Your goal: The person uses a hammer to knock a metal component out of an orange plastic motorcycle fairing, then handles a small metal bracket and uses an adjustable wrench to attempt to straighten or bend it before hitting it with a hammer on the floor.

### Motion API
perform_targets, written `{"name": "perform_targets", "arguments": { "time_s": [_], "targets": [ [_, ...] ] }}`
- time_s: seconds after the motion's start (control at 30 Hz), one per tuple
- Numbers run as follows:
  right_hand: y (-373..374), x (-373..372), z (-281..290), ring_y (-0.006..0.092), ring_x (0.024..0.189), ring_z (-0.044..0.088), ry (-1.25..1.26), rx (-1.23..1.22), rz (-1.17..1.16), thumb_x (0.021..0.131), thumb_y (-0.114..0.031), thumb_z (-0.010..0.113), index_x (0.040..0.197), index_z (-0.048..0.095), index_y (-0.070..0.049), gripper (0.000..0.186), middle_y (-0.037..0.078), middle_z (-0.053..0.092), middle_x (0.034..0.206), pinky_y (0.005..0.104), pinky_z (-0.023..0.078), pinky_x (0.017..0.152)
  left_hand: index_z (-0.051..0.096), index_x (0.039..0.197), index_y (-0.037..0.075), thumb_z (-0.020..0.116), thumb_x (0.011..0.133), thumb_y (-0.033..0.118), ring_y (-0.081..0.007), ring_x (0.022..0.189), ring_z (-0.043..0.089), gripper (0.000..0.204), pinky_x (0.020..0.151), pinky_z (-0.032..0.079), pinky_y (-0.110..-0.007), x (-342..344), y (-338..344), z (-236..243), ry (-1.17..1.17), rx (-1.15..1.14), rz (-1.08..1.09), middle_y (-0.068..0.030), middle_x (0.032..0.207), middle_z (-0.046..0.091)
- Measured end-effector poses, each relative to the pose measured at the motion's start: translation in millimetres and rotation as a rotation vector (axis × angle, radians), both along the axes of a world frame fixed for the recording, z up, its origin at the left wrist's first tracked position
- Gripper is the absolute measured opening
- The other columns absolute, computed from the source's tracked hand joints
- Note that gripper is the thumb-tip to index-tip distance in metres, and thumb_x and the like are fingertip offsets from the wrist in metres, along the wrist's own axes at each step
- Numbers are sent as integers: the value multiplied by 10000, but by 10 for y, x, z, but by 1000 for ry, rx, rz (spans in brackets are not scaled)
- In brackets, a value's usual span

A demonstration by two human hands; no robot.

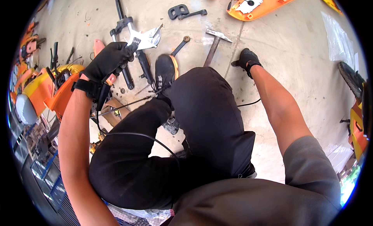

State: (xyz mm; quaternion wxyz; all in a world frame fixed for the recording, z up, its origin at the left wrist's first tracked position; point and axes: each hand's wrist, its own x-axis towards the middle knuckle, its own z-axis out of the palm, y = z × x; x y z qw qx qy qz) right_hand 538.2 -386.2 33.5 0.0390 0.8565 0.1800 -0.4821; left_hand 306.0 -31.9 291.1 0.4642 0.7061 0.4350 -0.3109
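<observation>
My left hand (110,61), in a black glove, is closed around a silver adjustable wrench (149,38), its wide jaws pointing away from me. The wrench is held over a black and silver front fork (144,66) that lies on the floor; whether they touch cannot be told. My right hand (247,58), gloved too, is stretched forward low above the floor with its thumb apart. Nothing shows in it, though its fingers are partly hidden. Left of that hand lies a hammer (213,47), its handle end hidden behind my knee.
A black pedal (178,11) with a crank arm (193,14) lies farther off; another crank arm (181,45) is by my shoe (166,68). Orange body panels (264,6) sit at the far side. Orange vehicle parts (39,90) crowd the left. A black cable (136,133) crosses my leg.
</observation>
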Motion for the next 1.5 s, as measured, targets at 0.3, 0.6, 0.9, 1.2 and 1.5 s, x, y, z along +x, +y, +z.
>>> {"name": "perform_targets", "arguments": {
  "time_s": [0.3, 0.6, 0.9, 1.2, 1.5],
  "targets": [
    [9, 14, 32, 366, 1104, 660, -9, -16, -86, 672, -383, 914, 1211, 618, 25, 738, 224, 690, 1134, 408, 534, 930, 643, 807, 78, 617, 951, 506, -46, 503, 428, 453, 426, 339, -225, 373, 327, -632, -112, 1, -185, 41, 618, 481],
    [21, 22, 92, 373, 1108, 652, -12, -50, -43, 694, -361, 902, 1189, 589, 59, 720, 260, 666, 1143, 427, 537, 923, 631, 769, 60, 582, 917, 623, -110, 545, 497, 584, 496, 425, -295, 711, 529, -1630, 79, -80, -478, 11, 634, 520],
    [67, 97, 74, 383, 1003, 669, 37, -53, -23, 765, -374, 843, 1108, 564, 80, 634, 249, 685, 1033, 419, 539, 861, 654, 768, 40, 564, 961, 531, -104, 599, 482, 535, 567, 409, -290, 642, 658, -2285, -38, -175, -526, -6, 634, 556],
    [69, 261, -84, 361, 963, 652, 59, -98, 267, 870, -497, 709, 1047, 638, 36, 566, 219, 675, 1032, 421, 527, 845, 643, 771, 37, 534, 959, 555, -138, 594, 495, 562, 584, 434, -315, 673, 674, -2425, -113, -75, -644, -26, 657, 563],
    [64, -251, -64, 336, 850, 671, -100, 302, 14, 929, -495, 636, 1012, 626, 2, 504, 202, 691, 899, 432, 526, 781, 619, 734, 54, 552, 922, 644, -106, 565, 486, 622, 540, 416, -279, 531, 728, -2609, -154, -74, -649, 1, 626, 535]
  ]
}}
